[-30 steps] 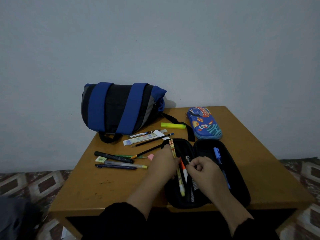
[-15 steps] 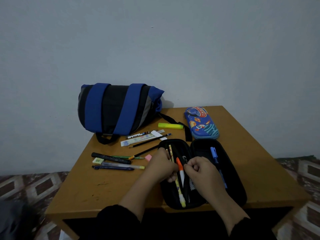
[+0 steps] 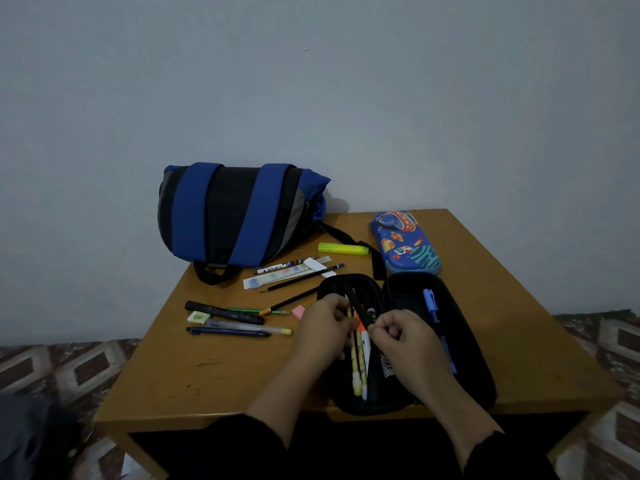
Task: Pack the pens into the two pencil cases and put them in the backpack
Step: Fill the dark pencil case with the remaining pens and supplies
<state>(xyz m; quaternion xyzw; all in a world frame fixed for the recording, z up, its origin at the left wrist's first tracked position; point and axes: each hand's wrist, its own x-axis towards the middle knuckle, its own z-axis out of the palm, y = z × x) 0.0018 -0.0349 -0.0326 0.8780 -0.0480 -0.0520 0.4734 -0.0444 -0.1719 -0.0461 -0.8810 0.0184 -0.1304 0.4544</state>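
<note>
Two pencil cases lie on the worktop: the black case spread open under both hands, the blue printed case zipped beyond them. The left hand pinches yellow pencils; the right hand pinches a black pen just above its grip. One backpack sits far left of both. About ten loose pens lie left of the grip; fingers hide their exact hold.

backpack behind loose pens; open case right, closed case behind.
</note>
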